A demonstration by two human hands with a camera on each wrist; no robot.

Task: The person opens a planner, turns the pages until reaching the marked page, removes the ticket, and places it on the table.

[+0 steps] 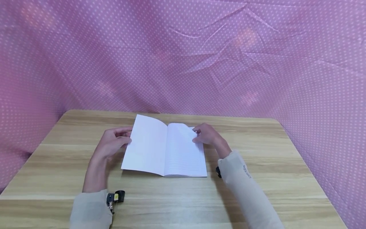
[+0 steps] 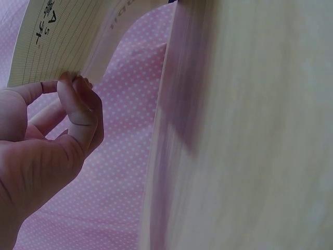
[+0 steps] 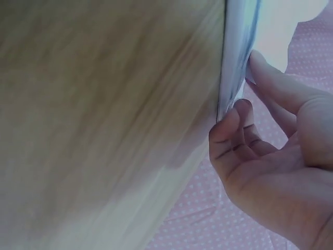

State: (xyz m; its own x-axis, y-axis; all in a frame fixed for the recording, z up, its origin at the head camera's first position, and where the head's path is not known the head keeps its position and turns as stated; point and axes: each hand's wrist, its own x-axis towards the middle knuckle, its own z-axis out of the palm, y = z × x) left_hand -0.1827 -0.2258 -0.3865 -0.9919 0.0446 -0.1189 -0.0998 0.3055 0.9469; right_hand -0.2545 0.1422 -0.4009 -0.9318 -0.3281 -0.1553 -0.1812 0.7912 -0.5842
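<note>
A notebook (image 1: 183, 156) lies open on the wooden table, its right side showing faintly ruled pages. Its blank left leaf (image 1: 145, 143) stands tilted up from the table. My left hand (image 1: 110, 143) pinches the outer edge of that leaf between thumb and fingers. In the left wrist view, the leaf's outer face (image 2: 57, 41) is tan with ruled lines and dark "A5" lettering. At the upper right corner, my right hand (image 1: 208, 135) pinches page edges, and the top page's corner bends up there. The page stack (image 3: 239, 41) shows edge-on beside the right fingertips in the right wrist view.
The wood-grain table (image 1: 166, 203) has rounded far corners. Pink curtain cloth (image 1: 183, 63) with white dots hangs behind it and along both sides. A small black device (image 1: 115, 197) sits at the left sleeve cuff; another dark one (image 1: 218, 172) shows at the right cuff.
</note>
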